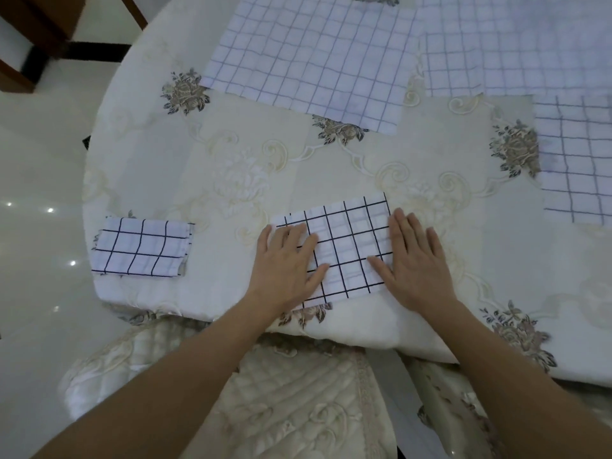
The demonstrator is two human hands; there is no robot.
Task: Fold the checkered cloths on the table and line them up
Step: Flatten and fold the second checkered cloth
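A partly folded white cloth with a dark grid [344, 240] lies near the table's front edge. My left hand [284, 263] lies flat on its left end, fingers straight. At the cloth's right edge, my right hand [417, 260] presses down flat, thumb on the fabric. A smaller folded checkered cloth [142, 248] sits to the left by the table's rim. Three unfolded checkered cloths lie spread out: one at the back centre [308, 58], one at the back right [516, 61], one at the right edge [579, 160].
The round table [231, 180] wears a cream floral tablecloth. A quilted chair seat [291, 399] is just below the front edge. Shiny white floor lies to the left, with dark wooden furniture legs [29, 31] in the far left corner.
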